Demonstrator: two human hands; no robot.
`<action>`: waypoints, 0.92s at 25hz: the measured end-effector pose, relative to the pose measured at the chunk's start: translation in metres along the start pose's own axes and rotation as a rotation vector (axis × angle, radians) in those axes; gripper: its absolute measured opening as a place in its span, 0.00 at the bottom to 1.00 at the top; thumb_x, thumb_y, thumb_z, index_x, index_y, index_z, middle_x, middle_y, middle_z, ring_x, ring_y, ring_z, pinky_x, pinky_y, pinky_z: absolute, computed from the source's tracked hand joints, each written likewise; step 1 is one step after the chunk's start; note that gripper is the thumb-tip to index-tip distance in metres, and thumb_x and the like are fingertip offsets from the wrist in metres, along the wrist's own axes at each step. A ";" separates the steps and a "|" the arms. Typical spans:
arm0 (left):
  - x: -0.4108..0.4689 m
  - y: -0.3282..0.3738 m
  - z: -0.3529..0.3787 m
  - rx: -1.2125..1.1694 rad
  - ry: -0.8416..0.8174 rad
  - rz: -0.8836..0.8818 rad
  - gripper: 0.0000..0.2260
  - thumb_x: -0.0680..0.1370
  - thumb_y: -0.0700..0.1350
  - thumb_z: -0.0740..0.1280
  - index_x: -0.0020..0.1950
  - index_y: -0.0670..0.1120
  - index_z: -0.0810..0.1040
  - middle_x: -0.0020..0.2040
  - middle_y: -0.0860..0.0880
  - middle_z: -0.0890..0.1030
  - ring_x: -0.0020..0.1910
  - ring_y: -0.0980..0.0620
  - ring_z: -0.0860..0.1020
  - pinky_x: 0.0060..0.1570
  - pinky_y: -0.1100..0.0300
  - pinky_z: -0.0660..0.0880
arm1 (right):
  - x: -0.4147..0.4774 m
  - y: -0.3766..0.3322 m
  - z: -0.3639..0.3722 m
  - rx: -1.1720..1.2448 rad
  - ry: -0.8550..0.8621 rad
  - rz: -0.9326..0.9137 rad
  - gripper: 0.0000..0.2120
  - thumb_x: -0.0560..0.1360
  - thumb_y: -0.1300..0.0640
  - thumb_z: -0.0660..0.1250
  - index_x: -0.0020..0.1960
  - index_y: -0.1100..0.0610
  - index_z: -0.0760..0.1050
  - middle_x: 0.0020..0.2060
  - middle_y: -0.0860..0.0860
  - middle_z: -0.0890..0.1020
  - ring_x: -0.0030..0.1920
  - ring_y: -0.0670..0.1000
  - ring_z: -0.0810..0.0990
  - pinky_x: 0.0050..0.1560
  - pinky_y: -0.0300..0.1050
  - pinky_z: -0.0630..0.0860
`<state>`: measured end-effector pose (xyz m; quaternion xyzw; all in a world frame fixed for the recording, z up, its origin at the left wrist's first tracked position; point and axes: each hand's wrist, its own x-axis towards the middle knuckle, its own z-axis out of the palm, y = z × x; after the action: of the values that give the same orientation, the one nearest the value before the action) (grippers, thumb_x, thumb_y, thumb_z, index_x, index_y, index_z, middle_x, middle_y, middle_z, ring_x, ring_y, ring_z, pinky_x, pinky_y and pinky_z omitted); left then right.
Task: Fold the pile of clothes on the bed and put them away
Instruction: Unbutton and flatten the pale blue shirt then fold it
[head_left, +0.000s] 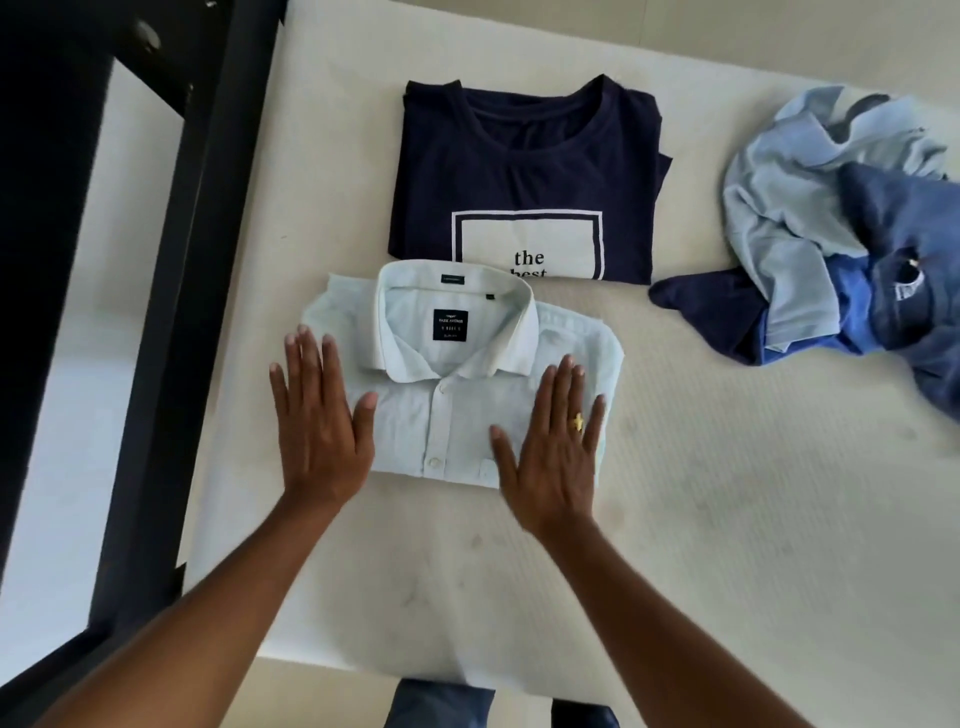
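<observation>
A folded pale mint button-up shirt (457, 364) lies collar-up near the front of the white mattress (727, 493). My left hand (319, 415) lies flat with straight fingers on the shirt's left edge. My right hand (550, 441), wearing a gold ring, lies flat on the shirt's right side. Behind the shirt, a folded navy T-shirt (524, 166) with a white printed box lies face up. A loose pile of unfolded clothes (841, 234), light blue, blue and navy, sits at the right.
The dark bed frame (171, 312) runs along the mattress's left side, with pale floor (62, 364) beyond it. My legs in jeans (441, 701) stand at the mattress's near edge. Bare mattress stretches to the front right.
</observation>
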<state>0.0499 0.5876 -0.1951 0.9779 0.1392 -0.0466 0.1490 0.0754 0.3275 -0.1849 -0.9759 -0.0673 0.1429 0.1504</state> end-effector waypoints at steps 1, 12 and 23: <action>-0.018 0.003 0.002 -0.008 0.017 0.032 0.32 0.85 0.56 0.52 0.83 0.37 0.52 0.84 0.38 0.49 0.83 0.40 0.48 0.81 0.39 0.49 | -0.014 -0.007 0.004 0.029 -0.016 -0.044 0.42 0.84 0.40 0.57 0.84 0.64 0.43 0.84 0.60 0.44 0.84 0.58 0.41 0.82 0.65 0.44; -0.004 0.020 0.042 0.300 -0.184 0.294 0.29 0.85 0.62 0.48 0.85 0.54 0.47 0.82 0.34 0.53 0.83 0.35 0.46 0.77 0.31 0.49 | 0.030 -0.022 0.048 -0.071 -0.100 -0.259 0.33 0.86 0.43 0.51 0.85 0.59 0.49 0.83 0.59 0.54 0.84 0.59 0.46 0.82 0.62 0.48; -0.033 -0.031 0.013 -0.203 0.027 -0.428 0.34 0.80 0.62 0.63 0.79 0.43 0.62 0.75 0.35 0.69 0.74 0.34 0.66 0.72 0.38 0.64 | -0.032 0.054 0.013 0.174 0.128 0.219 0.38 0.81 0.39 0.64 0.83 0.56 0.56 0.80 0.58 0.61 0.80 0.58 0.60 0.80 0.57 0.57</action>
<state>0.0086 0.6033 -0.2120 0.9066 0.3493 -0.0500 0.2315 0.0461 0.2751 -0.2058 -0.9679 0.0617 0.1014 0.2217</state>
